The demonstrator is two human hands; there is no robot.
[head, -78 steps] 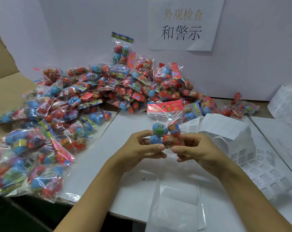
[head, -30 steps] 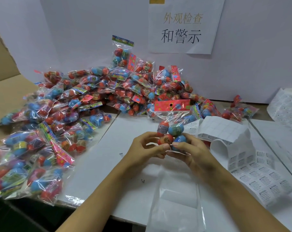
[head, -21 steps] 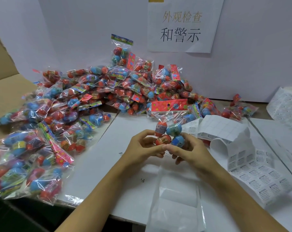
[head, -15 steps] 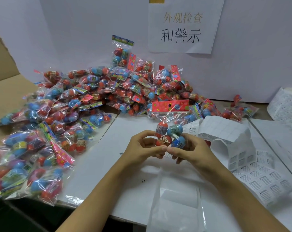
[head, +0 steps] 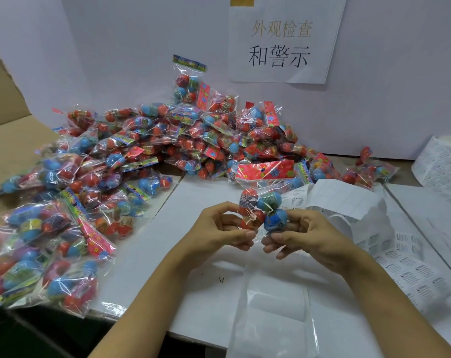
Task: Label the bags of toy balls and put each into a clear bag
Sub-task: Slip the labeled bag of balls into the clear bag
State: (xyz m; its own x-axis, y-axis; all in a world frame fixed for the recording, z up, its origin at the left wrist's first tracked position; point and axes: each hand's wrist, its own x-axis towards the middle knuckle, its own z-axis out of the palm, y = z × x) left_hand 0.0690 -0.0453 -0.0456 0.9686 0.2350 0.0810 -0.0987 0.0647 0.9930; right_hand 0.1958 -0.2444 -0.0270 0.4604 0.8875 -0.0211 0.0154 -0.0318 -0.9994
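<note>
I hold one bag of toy balls upright above the white table, its red header card at the top and red and blue balls at the bottom. My left hand pinches the bag's lower left edge between thumb and fingers. On the other side my right hand grips the lower right by a blue ball. A small white label shows on the bag's upper left ball. A flat clear bag lies on the table just below my hands.
A large heap of toy ball bags covers the left and back of the table. Sheets of white labels lie at the right, with a label roll at the far right. A cardboard flap stands at the left.
The bag has been turned in my hands, so that a red ball with a white label now faces me. My hands have drawn slightly apart at the bag's bottom.
</note>
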